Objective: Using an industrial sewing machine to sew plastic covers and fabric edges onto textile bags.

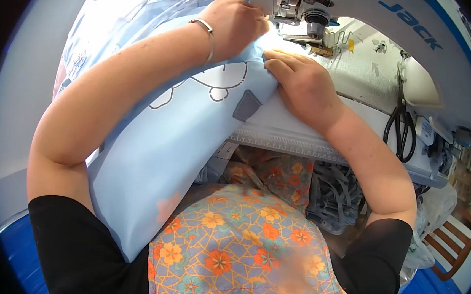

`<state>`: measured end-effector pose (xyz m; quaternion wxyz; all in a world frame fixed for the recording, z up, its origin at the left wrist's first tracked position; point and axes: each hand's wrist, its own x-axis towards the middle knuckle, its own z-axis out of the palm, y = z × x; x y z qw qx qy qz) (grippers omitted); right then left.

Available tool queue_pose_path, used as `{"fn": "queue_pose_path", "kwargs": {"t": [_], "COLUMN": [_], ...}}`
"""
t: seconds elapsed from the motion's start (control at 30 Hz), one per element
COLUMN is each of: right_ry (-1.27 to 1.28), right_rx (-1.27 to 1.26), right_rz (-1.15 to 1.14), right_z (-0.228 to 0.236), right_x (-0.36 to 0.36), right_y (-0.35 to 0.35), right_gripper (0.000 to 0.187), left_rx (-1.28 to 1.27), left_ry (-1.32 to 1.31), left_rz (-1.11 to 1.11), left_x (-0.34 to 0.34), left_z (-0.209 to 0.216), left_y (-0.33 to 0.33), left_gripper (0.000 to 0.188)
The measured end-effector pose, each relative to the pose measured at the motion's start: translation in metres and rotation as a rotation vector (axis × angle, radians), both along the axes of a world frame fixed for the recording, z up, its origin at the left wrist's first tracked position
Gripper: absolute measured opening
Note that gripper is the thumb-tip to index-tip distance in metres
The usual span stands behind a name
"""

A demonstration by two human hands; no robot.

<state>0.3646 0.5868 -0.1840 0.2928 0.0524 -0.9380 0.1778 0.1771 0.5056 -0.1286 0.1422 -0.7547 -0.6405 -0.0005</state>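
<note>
Light blue fabric (157, 157) with printed white cartoon shapes and a grey patch runs from my lap up to the sewing machine (421, 34). My left hand (235, 25), with a silver bangle at its wrist, lies on the cloth just left of the needle area, fingers curled and partly lost in glare. Nearer to me, my right hand (305, 86) pinches the cloth's right edge, thumb and fingers together. The presser foot and needle are hard to make out in the bright light below the machine head.
Black-handled scissors (401, 127) lie on the right of the machine bed. A ruler strip (296, 142) runs along the table's front edge. Grey fabric strips (335, 199) hang below it. A floral apron (239, 241) covers my lap; a wooden chair (454, 247) stands at right.
</note>
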Motion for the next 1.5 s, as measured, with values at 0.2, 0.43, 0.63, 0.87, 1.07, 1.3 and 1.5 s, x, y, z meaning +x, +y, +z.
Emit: {"fn": "queue_pose_path", "kwargs": {"t": [0.2, 0.43, 0.63, 0.87, 1.07, 1.3, 1.5], "right_ry": [-0.039, -0.053, -0.114, -0.058, -0.034, -0.063, -0.086], "right_rx": [0.018, 0.052, 0.04, 0.028, 0.064, 0.081, 0.075], "right_rz": [-0.027, -0.071, -0.076, -0.096, -0.142, -0.128, -0.101], "right_z": [0.0, -0.001, 0.0, -0.006, -0.001, 0.003, 0.002], "right_x": [0.0, -0.002, -0.005, -0.008, -0.006, 0.0, 0.001], "right_y": [0.0, -0.001, -0.003, -0.004, -0.006, -0.009, -0.009], "right_gripper": [0.023, 0.014, 0.019, 0.02, 0.023, 0.023, 0.02], "left_rx": [-0.054, 0.271, 0.039, 0.144, 0.109, -0.132, -0.315], "left_ry": [0.166, 0.148, 0.219, 0.137, 0.137, 0.073, -0.087], "left_rz": [-0.077, -0.182, -0.006, -0.162, -0.211, -0.149, 0.105], "left_x": [0.001, -0.02, -0.014, -0.016, -0.02, -0.016, 0.006], "left_z": [-0.009, -0.013, -0.015, -0.024, -0.02, -0.005, 0.0], "left_y": [-0.006, -0.013, -0.007, -0.008, -0.007, -0.009, -0.009], "left_gripper": [0.01, 0.016, 0.015, 0.014, 0.008, 0.012, 0.014]}}
